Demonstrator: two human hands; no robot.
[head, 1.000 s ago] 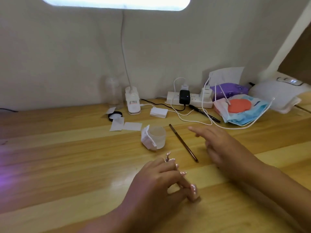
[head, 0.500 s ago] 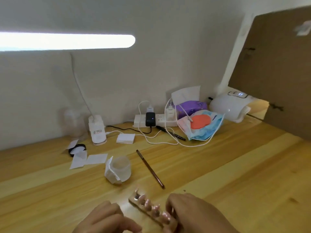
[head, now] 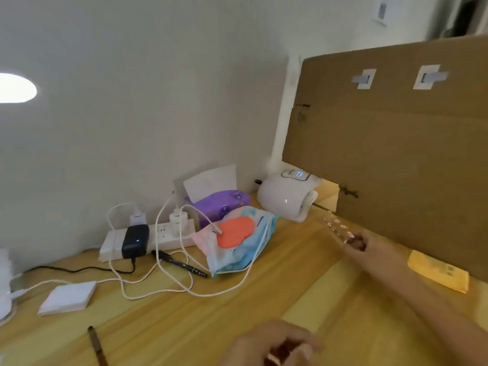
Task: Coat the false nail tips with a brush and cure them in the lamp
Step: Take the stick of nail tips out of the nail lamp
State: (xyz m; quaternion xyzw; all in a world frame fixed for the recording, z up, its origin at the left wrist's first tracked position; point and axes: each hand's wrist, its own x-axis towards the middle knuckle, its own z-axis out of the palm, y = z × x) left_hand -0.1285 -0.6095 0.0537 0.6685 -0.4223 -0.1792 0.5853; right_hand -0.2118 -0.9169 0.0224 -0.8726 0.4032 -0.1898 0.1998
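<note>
As the right hand (head: 356,243) reaches toward the curing lamp (head: 286,199), the entries stand thus:

1. Right hand: fingers pinched on the near end of the nail-tip strip (head: 335,225), which projects beyond the grip toward the lamp; blurred, tips barely legible.
2. Curing lamp: white dome, display lit, just beyond the strip's far end, against the cardboard panel (head: 396,154). Its interior is not visible.
3. Left hand (head: 274,344): low and near, fingers curled; contents cannot be told.
4. Brush (head: 97,347): lying on the desk (head: 237,307), well left of both hands.
5. Risk, judged: held by one end, the strip may tilt or clip the lamp's mouth, smearing wet coating or shedding tips.
6. Containers left of the grip: purple tissue pack (head: 221,207) with a sheet protruding; wipes pack (head: 237,239), orange flap shut.
</note>
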